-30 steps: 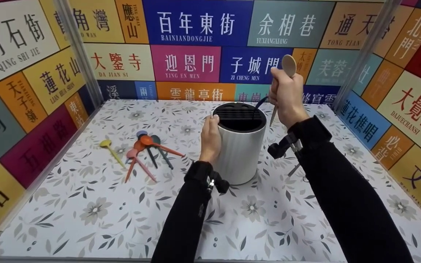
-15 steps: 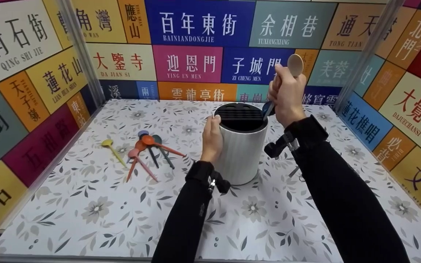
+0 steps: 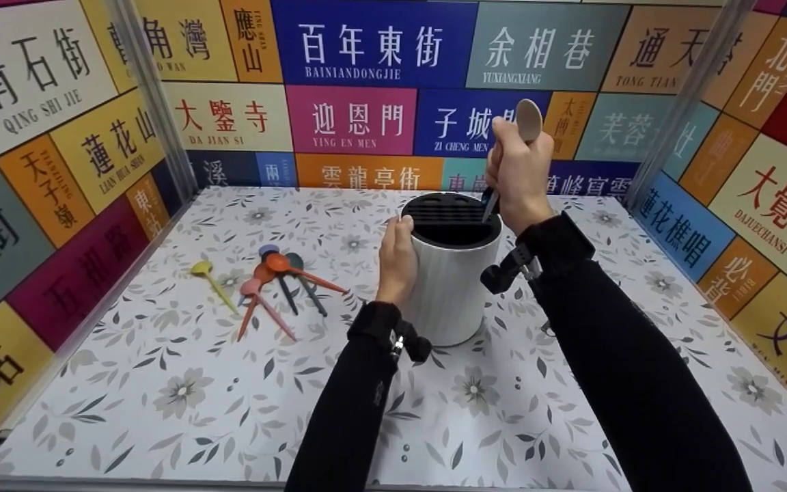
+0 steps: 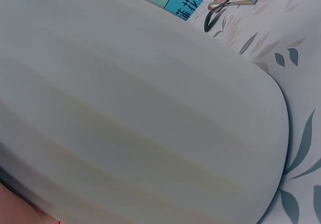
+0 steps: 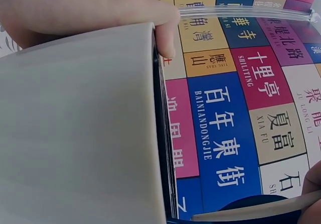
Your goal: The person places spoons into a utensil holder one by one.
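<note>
A white ribbed utensil holder point(image 3: 445, 294) with a black slotted top stands upright mid-table. My left hand point(image 3: 397, 263) holds its left side, a digit bent over the rim. In my right hand point(image 3: 520, 178) is a beige spoon point(image 3: 529, 119), gripped with the bowl up. The spoon's handle points down at the right part of the holder's opening; whether it is inside I cannot tell. A dark blue utensil point(image 5: 251, 202) shows behind the beige handle in the right wrist view. The holder's wall point(image 4: 150, 108) fills most of the left wrist view.
Several coloured spoons lie in a loose pile at left, among them an orange spoon point(image 3: 277, 262) and a pink spoon point(image 3: 251, 287). A yellow spoon point(image 3: 202, 268) lies beside them. Metal cutlery point(image 4: 230, 3) lies right of the holder. Panels with printed signs point(image 3: 366, 44) enclose the table.
My right hand first shifts slightly right, then moves left with the beige spoon, bringing its handle tip over the holder's opening. My left hand stays on the holder.
</note>
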